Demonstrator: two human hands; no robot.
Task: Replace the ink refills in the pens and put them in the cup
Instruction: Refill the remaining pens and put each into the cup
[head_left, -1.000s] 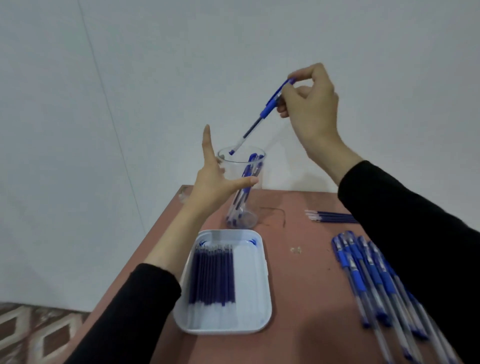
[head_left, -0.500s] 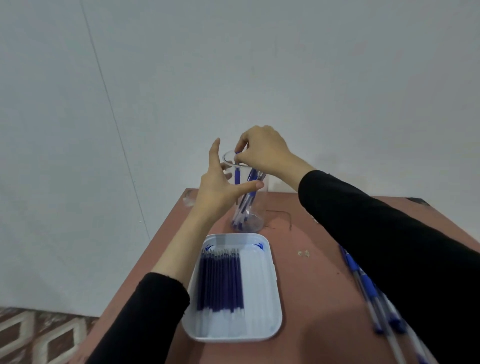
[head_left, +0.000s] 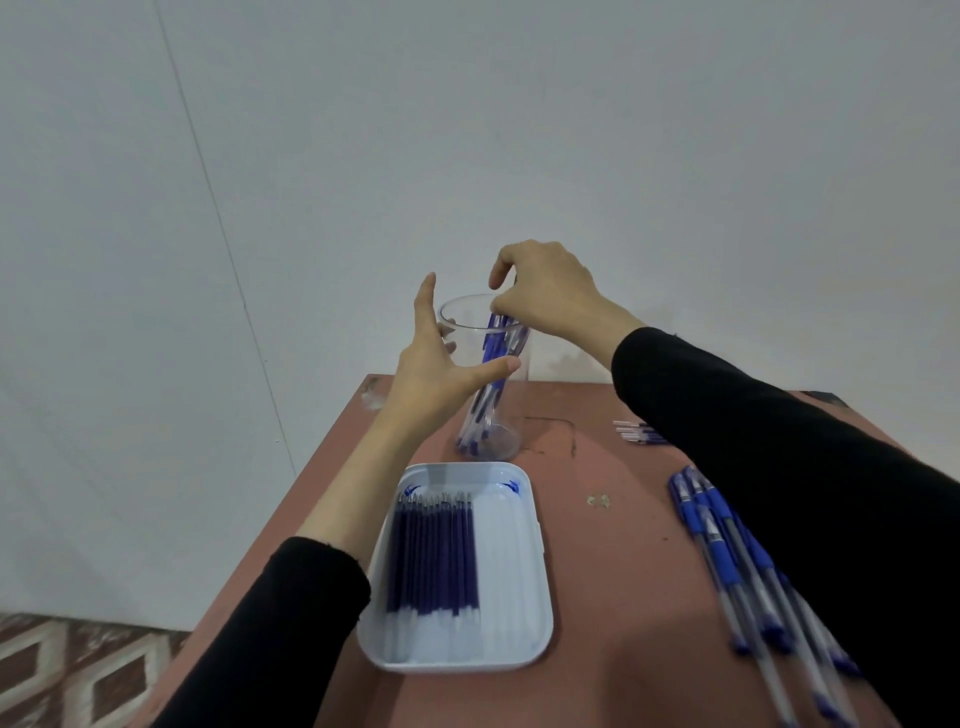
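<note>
Head view only. Clear cup (head_left: 511, 415) stands upright at the far end of the table (head_left: 613, 571), at 12 o'clock from the white tray (head_left: 519, 613) and just past its far edge.

Left hand (head_left: 431, 369) holds the cup from its 9 o'clock side. The thumb lies across the near wall and the lower fingers show through the plastic behind. The index finger is straight up, clear of the rim.

Right hand (head_left: 550, 296) sits over the rim at the cup's 1 o'clock, fingers curled downward. The tops of the pens in the cup (head_left: 491, 392) are right under its thumb. Can't tell if it pinches one or has let go. Those pens lean: tips at the 7 o'clock side of the base, tops against the rim at 1 o'clock.

Blue refills (head_left: 434, 556) are packed side by side in the tray's left half, tips toward 12 o'clock. The right half is bare white.

Loose pens (head_left: 727, 561) — blue grips, clear barrels — lie fanned on the table at 3 o'clock from the tray, partly hidden by the right sleeve (head_left: 779, 493). A small bundle (head_left: 636, 432) of thin sticks lies crosswise at 2 o'clock from the tray — too small to tell pens from refills.

Pale wall (head_left: 623, 156) behind, patterned floor (head_left: 62, 675) at the frame's 8 o'clock.
</note>
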